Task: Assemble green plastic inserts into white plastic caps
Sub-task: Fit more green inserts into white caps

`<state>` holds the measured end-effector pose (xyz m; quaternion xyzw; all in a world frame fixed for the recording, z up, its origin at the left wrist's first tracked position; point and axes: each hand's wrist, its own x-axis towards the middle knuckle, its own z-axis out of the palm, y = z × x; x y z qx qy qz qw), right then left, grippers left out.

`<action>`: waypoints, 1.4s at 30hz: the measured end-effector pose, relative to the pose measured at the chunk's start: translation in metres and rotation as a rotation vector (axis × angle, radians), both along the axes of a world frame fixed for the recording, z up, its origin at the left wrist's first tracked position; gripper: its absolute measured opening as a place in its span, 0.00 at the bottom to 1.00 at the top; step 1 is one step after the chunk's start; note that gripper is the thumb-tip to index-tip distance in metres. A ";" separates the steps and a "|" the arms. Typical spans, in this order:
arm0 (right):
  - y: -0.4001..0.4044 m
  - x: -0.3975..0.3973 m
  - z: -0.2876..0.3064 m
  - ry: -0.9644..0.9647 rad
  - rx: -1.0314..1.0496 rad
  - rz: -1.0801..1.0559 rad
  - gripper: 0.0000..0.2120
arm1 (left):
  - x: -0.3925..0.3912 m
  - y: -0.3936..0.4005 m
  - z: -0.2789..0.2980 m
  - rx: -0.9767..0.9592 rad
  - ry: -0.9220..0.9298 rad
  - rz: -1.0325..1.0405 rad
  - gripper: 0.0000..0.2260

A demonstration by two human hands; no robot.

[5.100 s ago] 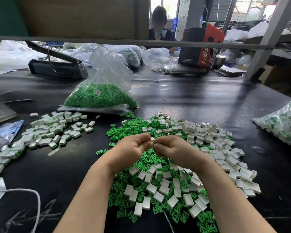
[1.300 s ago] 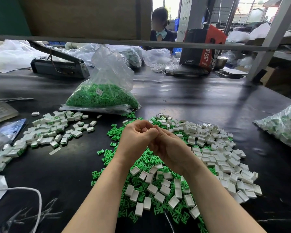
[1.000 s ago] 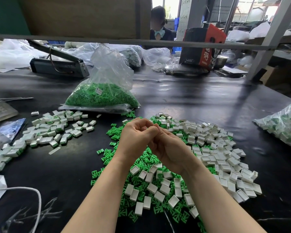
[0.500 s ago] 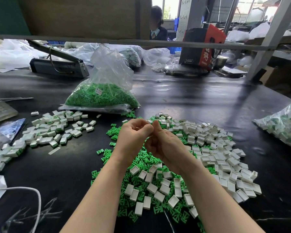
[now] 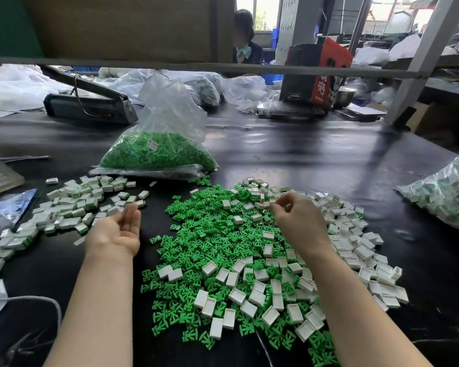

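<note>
Forearms, two, mine, reach forward over the black table (image 5: 289, 160). One mixed heap of loose green inserts (image 5: 210, 239) and empty white caps (image 5: 355, 250) lies directly before me; the pieces are too many to count, with the caps thickest on the right side of the heap. My left hand (image 5: 117, 229) is palm up, fingers straight and relaxed, holding nothing, just beside the finished pile of white caps with green inserts fitted (image 5: 72, 205), one pile spread along the left. My right hand (image 5: 297, 218) hovers over the far part of the heap, thumb and forefinger pinched together at a white cap (image 5: 264, 205); whether the cap is lifted clear I cannot tell. Beyond the heap stands one clear bag of green inserts (image 5: 157, 152), open-topped. One clear bag of assembled pieces (image 5: 445, 192) lies at the right edge. Farther back: one heat sealer (image 5: 90, 107), one red and black box (image 5: 316, 75), and one seated person (image 5: 245, 49) behind the shelf rail.
</note>
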<state>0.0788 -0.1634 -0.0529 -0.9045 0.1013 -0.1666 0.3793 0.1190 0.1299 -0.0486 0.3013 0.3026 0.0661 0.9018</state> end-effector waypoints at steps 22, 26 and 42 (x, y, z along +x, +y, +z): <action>-0.001 -0.009 0.005 0.218 -0.160 0.274 0.06 | -0.026 -0.089 0.010 0.936 -0.392 -0.603 0.06; 0.007 -0.007 0.004 0.083 0.090 0.283 0.05 | -0.030 -0.109 0.005 1.036 -0.499 -0.753 0.07; 0.025 0.000 -0.008 0.269 -0.446 0.191 0.17 | -0.025 -0.113 -0.001 0.838 -0.470 -0.510 0.04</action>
